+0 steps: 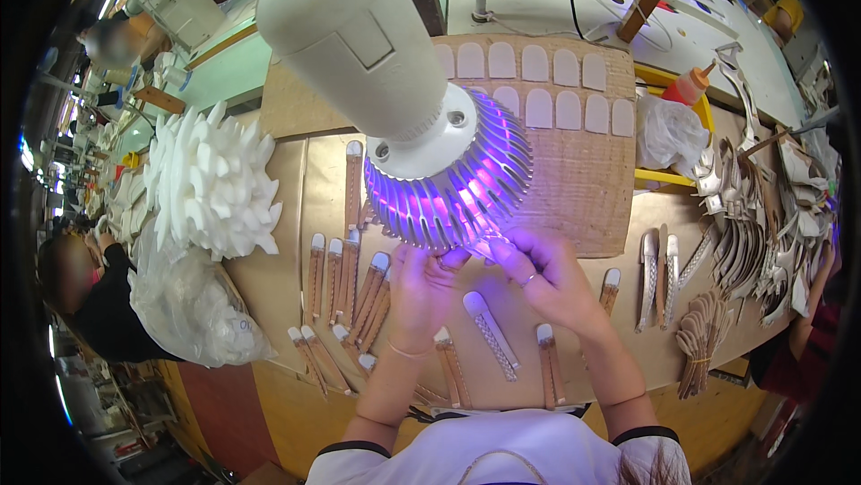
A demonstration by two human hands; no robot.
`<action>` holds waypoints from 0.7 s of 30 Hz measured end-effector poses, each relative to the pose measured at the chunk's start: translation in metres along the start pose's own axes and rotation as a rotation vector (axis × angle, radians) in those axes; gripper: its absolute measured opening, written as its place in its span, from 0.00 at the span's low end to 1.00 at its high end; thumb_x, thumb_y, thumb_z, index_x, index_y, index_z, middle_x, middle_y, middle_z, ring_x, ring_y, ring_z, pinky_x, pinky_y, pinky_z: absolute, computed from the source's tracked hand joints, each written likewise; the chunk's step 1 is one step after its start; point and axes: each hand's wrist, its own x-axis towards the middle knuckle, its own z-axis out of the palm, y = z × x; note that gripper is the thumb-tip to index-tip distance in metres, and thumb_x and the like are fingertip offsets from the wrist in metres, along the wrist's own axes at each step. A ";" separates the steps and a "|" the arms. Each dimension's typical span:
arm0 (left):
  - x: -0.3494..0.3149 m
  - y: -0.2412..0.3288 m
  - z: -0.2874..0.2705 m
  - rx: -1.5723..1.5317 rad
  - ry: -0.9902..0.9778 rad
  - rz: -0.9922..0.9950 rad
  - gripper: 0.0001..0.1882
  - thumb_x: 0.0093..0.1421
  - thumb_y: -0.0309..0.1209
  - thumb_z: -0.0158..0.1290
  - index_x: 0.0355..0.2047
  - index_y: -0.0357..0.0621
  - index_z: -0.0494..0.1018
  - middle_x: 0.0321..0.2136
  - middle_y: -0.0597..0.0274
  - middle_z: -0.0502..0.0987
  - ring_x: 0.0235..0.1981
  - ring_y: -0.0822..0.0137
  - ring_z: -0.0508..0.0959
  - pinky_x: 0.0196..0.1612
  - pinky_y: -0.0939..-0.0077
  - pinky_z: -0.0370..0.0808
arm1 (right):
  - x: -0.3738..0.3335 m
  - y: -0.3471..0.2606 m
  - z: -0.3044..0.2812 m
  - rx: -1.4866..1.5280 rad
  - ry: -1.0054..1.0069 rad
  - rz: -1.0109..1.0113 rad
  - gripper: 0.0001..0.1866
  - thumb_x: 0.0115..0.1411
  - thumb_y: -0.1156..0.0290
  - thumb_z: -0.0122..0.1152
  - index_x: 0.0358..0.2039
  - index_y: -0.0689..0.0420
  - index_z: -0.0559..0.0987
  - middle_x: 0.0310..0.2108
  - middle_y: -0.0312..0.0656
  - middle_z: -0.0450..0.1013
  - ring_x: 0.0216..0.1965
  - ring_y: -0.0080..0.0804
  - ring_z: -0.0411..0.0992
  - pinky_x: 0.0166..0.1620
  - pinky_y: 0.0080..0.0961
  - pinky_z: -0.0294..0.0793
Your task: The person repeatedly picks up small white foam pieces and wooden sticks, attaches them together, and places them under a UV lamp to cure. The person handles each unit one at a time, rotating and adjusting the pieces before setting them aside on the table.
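Note:
Close under the rim of a large lamp [448, 189] with a white neck and finned metal head, both my hands work in violet light. My right hand [552, 279] is closed, thumb and fingers pinching a small pale piece [485, 245]. My left hand [423, 292] has its fingers curled beside that piece; their tips are partly hidden by the lamp, so what they grip is unclear. Below my hands lies a pale braided strap [491, 332] with a rounded end. Tan stitched straps with white rounded tips, such as one strap [370, 295], are spread around on the brown tabletop [529, 377].
Behind the lamp, cardboard [592, 189] bears rows of white rounded pieces [539, 109]. To the left stand a heap of white foam-like pieces [211, 184] and a plastic bag [193, 310]. A yellow bin [664, 178], hanging strap bundles [762, 243] and a tied bundle [704, 337] occupy the right.

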 end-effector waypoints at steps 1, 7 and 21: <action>0.001 0.004 0.000 0.016 -0.020 0.004 0.14 0.64 0.25 0.44 0.48 0.32 0.69 0.45 0.49 0.77 0.45 0.59 0.79 0.51 0.65 0.77 | 0.000 0.001 -0.002 0.009 -0.018 -0.009 0.13 0.62 0.63 0.54 0.32 0.62 0.78 0.14 0.40 0.62 0.16 0.28 0.59 0.23 0.28 0.60; 0.001 0.040 0.008 0.239 -0.139 -0.047 0.09 0.63 0.23 0.48 0.42 0.30 0.72 0.37 0.47 0.79 0.39 0.59 0.82 0.47 0.61 0.80 | -0.003 -0.001 -0.016 -0.110 -0.140 -0.005 0.13 0.64 0.65 0.52 0.31 0.63 0.77 0.22 0.38 0.69 0.25 0.24 0.65 0.30 0.24 0.64; -0.002 0.057 0.019 0.445 -0.236 -0.229 0.14 0.64 0.26 0.50 0.46 0.27 0.72 0.41 0.48 0.78 0.41 0.58 0.81 0.43 0.63 0.83 | -0.010 -0.022 -0.014 -0.294 -0.002 -0.191 0.16 0.60 0.58 0.59 0.26 0.59 0.78 0.14 0.44 0.65 0.16 0.38 0.64 0.23 0.32 0.62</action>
